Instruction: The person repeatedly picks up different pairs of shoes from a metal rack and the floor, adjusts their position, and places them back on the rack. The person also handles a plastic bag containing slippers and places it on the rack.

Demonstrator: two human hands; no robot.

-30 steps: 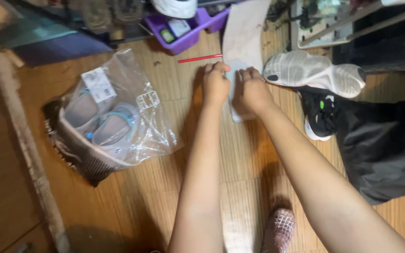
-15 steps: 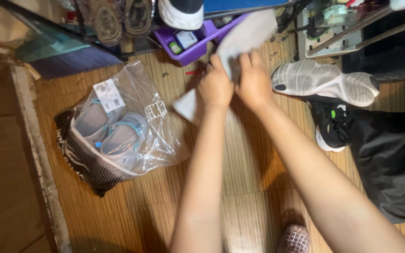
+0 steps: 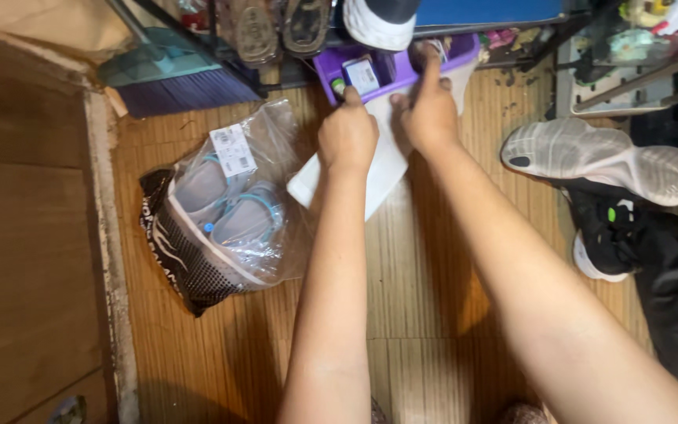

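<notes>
White paper sheet (image 3: 370, 177) hangs slanted above the wooden floor (image 3: 417, 259), its upper end near the purple tray (image 3: 402, 67). Left hand (image 3: 347, 135) is clenched around the sheet's middle; right hand (image 3: 429, 114) grips its upper part, one finger stretched toward the tray. Just left lies a clear plastic bag (image 3: 229, 204) of sandals; a grey-soled sneaker (image 3: 598, 157) lies to the right.

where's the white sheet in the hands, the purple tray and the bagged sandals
white sheet (image 3: 370, 184), head view, lower flat part below the hands
purple tray (image 3: 403, 71), head view, front wall
bagged sandals (image 3: 245, 220), head view, strap of the nearer sandal inside the clear bag
</notes>
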